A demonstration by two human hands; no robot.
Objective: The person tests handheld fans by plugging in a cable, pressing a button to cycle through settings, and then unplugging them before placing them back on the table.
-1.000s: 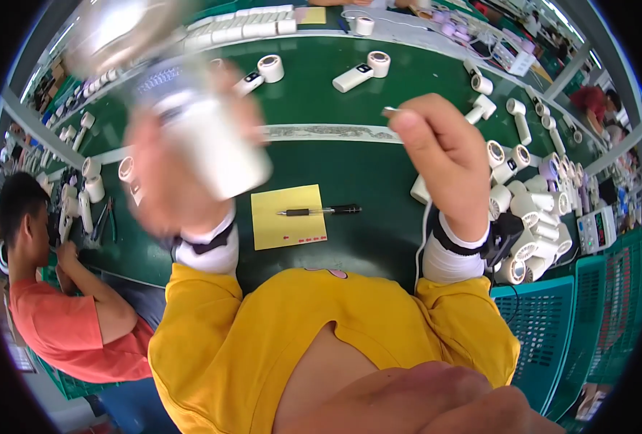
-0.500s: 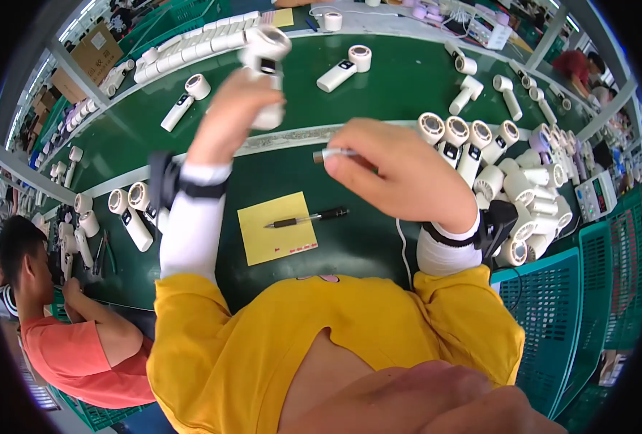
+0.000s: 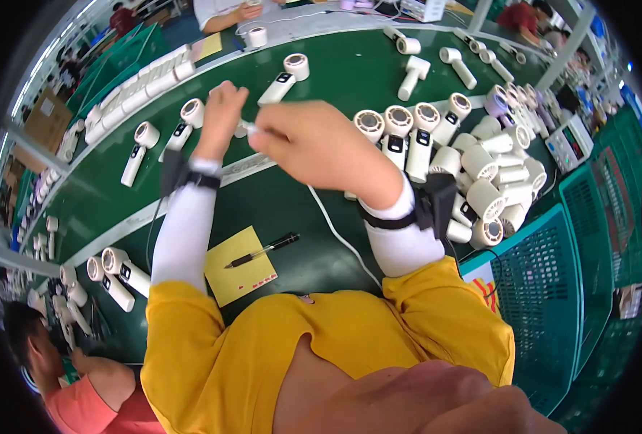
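My left hand (image 3: 223, 112) is above the green bench's far strip, its fingers loosely bent and nothing visible in them. Just left of it lies a white handheld fan (image 3: 180, 130) with a round head and dark display. My right hand (image 3: 321, 145), slightly blurred, pinches the plug end of a white charging cable (image 3: 328, 211); the cable runs down toward my body. The plug is partly hidden by the fingers. Below the hands, a black pen (image 3: 263, 250) rests on a yellow paper (image 3: 227, 278).
More white fans lie along the far strip, including one further left (image 3: 139, 153) and one beyond my hands (image 3: 285, 79). A pile of fans (image 3: 494, 173) covers the right side. Teal crates (image 3: 538, 289) stand at lower right. A co-worker in red (image 3: 93, 390) sits at left.
My left hand has let go of the fan it held up, which now lies on the far strip. My right hand has moved left with the cable. The view has shifted right.
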